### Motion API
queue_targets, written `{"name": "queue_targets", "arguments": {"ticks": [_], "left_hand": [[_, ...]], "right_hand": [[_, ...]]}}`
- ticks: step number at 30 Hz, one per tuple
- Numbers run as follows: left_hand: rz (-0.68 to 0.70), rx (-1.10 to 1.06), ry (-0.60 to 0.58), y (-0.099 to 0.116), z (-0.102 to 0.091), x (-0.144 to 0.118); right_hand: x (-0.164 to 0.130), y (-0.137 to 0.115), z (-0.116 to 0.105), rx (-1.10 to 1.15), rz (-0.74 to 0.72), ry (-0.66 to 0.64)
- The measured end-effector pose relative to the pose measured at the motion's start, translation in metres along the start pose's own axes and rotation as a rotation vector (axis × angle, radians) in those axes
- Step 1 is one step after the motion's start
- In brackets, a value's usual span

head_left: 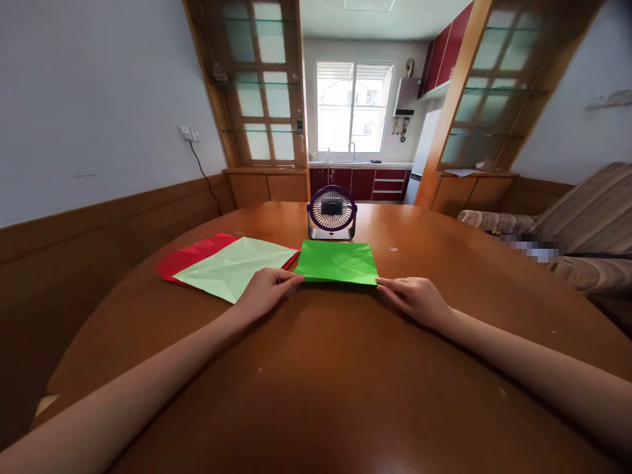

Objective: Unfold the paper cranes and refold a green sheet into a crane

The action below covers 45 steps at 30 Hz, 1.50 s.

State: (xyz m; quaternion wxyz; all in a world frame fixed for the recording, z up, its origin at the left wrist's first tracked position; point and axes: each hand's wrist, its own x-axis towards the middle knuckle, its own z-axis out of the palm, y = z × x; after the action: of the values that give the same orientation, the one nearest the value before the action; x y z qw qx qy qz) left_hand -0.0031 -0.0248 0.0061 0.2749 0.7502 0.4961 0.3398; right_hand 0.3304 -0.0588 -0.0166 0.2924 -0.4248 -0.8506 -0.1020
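Your left hand (266,289) pinches the near left corner of the green paper (337,262); your right hand (415,297) pinches its near right corner; the sheet lies flat between them, long axis side to side, just before the fan (332,212); pale and red sheets (232,263) lie left.

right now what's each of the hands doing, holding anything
Left hand: fingertips pinching the near left corner of the bright green paper.
Right hand: fingertips pinching its near right corner.

Head-worn view, forward and down over table (316,395)
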Motion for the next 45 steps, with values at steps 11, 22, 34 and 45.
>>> {"name": "queue_targets", "arguments": {"ticks": [11,22,34,45], "left_hand": [[-0.099,-0.39,0.071,0.001,0.012,-0.004],[-0.12,-0.36,0.23,0.007,0.023,-0.009],[-0.116,-0.46,0.314,0.019,0.039,-0.015],[-0.098,-0.534,0.335,0.025,0.043,-0.016]], "right_hand": [[0.007,-0.004,-0.001,0.61,0.441,0.043],[0.007,-0.012,0.006,0.79,0.573,0.057],[0.01,-0.031,0.008,0.921,0.627,0.144],[0.014,-0.034,0.006,0.658,0.379,-0.013]]}}
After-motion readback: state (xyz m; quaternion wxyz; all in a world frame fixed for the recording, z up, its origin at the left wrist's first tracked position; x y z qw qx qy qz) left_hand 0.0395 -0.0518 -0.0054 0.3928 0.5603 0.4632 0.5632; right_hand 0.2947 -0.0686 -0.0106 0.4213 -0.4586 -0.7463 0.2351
